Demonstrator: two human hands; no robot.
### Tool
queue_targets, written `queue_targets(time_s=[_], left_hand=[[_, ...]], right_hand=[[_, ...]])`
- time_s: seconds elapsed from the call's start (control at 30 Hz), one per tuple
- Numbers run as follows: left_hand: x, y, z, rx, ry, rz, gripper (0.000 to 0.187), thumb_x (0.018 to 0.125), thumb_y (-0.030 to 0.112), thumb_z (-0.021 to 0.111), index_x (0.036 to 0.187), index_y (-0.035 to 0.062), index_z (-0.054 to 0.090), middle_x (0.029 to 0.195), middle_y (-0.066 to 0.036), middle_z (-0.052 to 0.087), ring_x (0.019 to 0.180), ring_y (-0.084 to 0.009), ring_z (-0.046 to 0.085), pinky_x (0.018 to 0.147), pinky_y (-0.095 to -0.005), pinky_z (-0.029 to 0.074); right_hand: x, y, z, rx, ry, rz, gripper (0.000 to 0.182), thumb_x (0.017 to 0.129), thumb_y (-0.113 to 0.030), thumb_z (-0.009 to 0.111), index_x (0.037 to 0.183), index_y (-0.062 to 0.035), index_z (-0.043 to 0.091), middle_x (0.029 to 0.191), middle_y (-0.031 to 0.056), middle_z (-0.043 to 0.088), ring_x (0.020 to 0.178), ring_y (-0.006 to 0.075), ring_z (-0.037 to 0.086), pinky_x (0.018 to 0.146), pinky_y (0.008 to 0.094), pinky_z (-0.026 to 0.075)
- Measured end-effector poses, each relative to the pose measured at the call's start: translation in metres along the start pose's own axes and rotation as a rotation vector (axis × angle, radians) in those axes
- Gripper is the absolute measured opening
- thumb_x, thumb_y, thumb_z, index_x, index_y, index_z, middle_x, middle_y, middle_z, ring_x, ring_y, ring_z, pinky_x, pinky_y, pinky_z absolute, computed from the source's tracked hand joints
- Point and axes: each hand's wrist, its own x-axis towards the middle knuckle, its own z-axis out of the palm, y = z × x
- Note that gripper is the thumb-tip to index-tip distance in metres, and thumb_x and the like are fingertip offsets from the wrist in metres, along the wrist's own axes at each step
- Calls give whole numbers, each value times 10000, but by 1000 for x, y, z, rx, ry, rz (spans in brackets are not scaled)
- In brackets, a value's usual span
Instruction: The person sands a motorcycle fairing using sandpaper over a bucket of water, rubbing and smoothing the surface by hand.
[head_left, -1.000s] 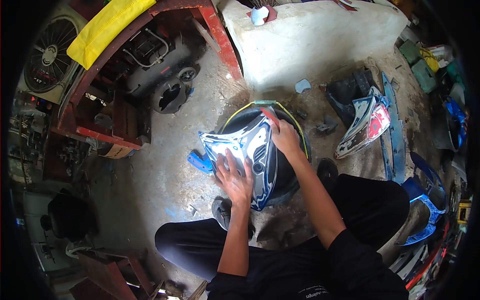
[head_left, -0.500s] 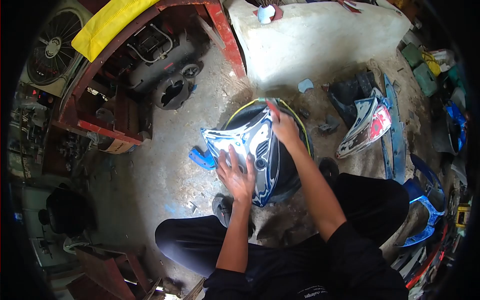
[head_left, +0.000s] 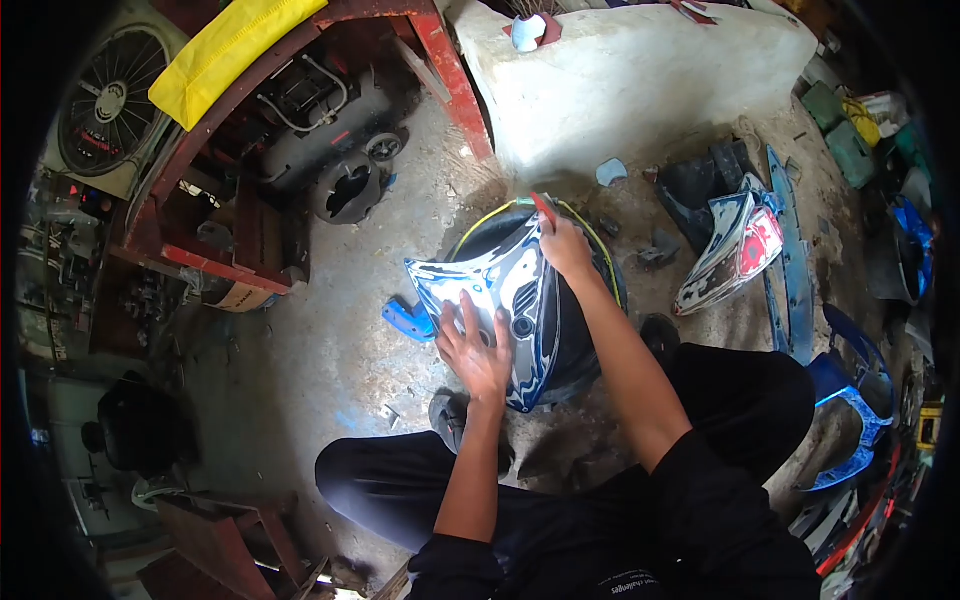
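A curved panel (head_left: 527, 272) with worn blue, white and grey patches rests over a round black tub (head_left: 580, 345) with a yellow-green rim line. My left hand (head_left: 474, 352) lies on the panel's left part, fingers spread and pressing flat. At the panel's upper right edge, my right hand (head_left: 566, 246) is closed around a small red piece (head_left: 543, 208), whose tip sticks out above the fingers. Part of the panel is hidden under my left hand.
Left of the tub lies a blue part (head_left: 408, 320). A red-and-white panel (head_left: 742, 245) and long blue strip (head_left: 790, 270) are at the right. Beyond stands a white block (head_left: 640, 85). A red frame (head_left: 462, 90) and compressor (head_left: 310, 150) are at upper left.
My right hand has shifted very slightly down along the panel's upper right edge with the red piece. My left hand stays spread on the panel. The view has moved a little.
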Motion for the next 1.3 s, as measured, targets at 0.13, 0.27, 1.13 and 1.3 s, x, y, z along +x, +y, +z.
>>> queue_targets(time_s=[0.13,0.27,1.13,1.3], left_hand=[[-2,4,-2,-26,-19,-43,667,979,477,623,1537,131,509,1511,-247,441,1324,-466,448,1132,-575,348],[-1,2,-1,-32,-37,-56,665,992,487,610,1550,144,494,1522,-247,430,1344,-480,429,1153,-579,328],[3,3,0,-93,44,45,598,982,311,639,1462,-27,528,1409,-327,477,1307,-508,484,1094,-553,416],[2,0,1,-98,38,51,606,984,328,641,1468,-18,529,1418,-326,475,1315,-505,482,1101,-552,411]], right_hand=[[-18,7,-1,71,-50,-29,549,1042,-508,462,1173,-39,716,1097,319,703,1095,518,647,983,583,494],[-37,14,3,165,-61,2,550,1036,-509,476,1141,-28,720,1093,329,699,1100,528,638,983,580,492],[-79,3,-1,-66,-66,-96,438,1056,-419,477,1457,-261,554,1188,249,650,1062,494,668,943,589,518],[-35,-3,4,-28,19,-61,494,1053,-452,466,1279,-45,632,1183,256,671,1083,505,647,949,575,507]])
